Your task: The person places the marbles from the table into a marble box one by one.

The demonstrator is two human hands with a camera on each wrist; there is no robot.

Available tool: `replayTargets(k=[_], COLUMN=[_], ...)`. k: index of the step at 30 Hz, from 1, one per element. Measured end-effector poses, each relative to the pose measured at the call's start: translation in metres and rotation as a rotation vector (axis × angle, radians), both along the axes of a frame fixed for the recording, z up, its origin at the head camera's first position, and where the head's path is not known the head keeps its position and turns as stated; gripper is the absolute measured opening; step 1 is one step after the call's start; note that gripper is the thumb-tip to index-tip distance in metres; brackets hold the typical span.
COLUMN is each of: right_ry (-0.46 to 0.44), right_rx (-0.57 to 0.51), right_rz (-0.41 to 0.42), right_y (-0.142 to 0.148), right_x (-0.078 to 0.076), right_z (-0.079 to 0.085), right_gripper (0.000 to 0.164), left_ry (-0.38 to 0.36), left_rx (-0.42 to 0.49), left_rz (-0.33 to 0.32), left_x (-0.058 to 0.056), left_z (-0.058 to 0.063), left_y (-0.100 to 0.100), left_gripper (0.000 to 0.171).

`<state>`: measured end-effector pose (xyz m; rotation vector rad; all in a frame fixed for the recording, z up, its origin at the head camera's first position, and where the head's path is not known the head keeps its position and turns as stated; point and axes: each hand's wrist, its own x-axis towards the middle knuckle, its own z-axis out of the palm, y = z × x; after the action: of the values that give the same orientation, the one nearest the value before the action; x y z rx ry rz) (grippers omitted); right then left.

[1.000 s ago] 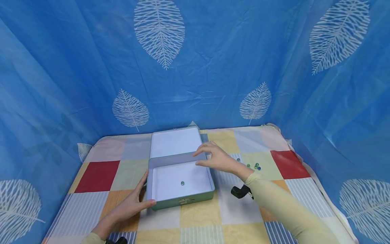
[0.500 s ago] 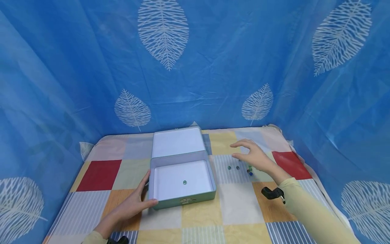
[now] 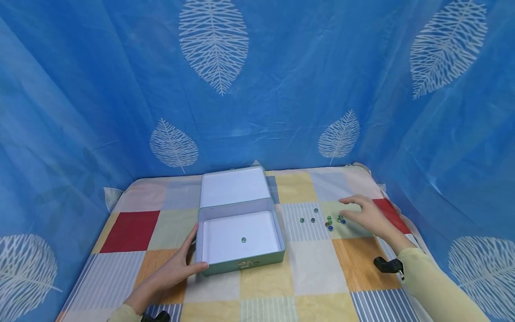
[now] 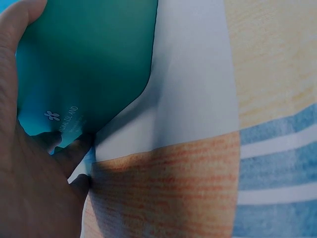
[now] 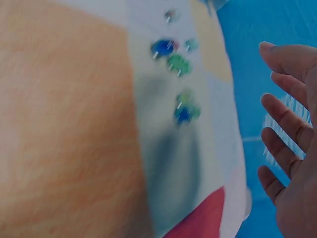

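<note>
A green tin box (image 3: pixel 263 260) with a white inside stands with its hinged lid (image 3: pixel 235 188) laid back. On its floor lies one greenish marble (image 3: pixel 243 240). My left hand (image 3: pixel 170 270) holds the box at its front left corner, thumb at the front and fingers along the left side. In the left wrist view, fingers bend against the green wall (image 4: pixel 94 64), which bears white lettering. Right of the box, several glass marbles lie on the cloth, among them a blue marble (image 3: pixel 331 228). Beside them hovers my right hand (image 3: pixel 366 217), fingers spread from the thumb and holding nothing.
A patchwork cloth (image 3: pixel 265 308) covers the table. Blue curtains (image 3: pixel 277 112) with white leaf prints hang behind it and on both sides. A black wrist camera (image 3: pixel 387 264) sticks out under my right wrist.
My right hand has moved from over the box to the right, past the marbles. More marbles now show on the cloth between box and hand. My left hand stays on the box.
</note>
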<state>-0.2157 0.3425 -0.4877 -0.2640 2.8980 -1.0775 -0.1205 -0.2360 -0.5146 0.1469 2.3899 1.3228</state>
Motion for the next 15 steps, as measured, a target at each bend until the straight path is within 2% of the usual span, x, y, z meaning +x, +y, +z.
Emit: replayTargets(k=[8,15], right_ry=[-0.005,0.066], right_rx=[0.074,0.113], right_rz=[-0.032,-0.078], right_y=[0.016,0.016], right_x=[0.011,0.017], right_z=[-0.021,-0.037], right_gripper=[0.048,0.043], left_ry=[0.007,0.002], left_rx=[0.003,-0.003], left_rz=[0.002,0.006], left_x=[0.001,0.001], left_z=[0.0,0.0], left_y=[0.0,0.001], left_gripper=[0.112,0.112])
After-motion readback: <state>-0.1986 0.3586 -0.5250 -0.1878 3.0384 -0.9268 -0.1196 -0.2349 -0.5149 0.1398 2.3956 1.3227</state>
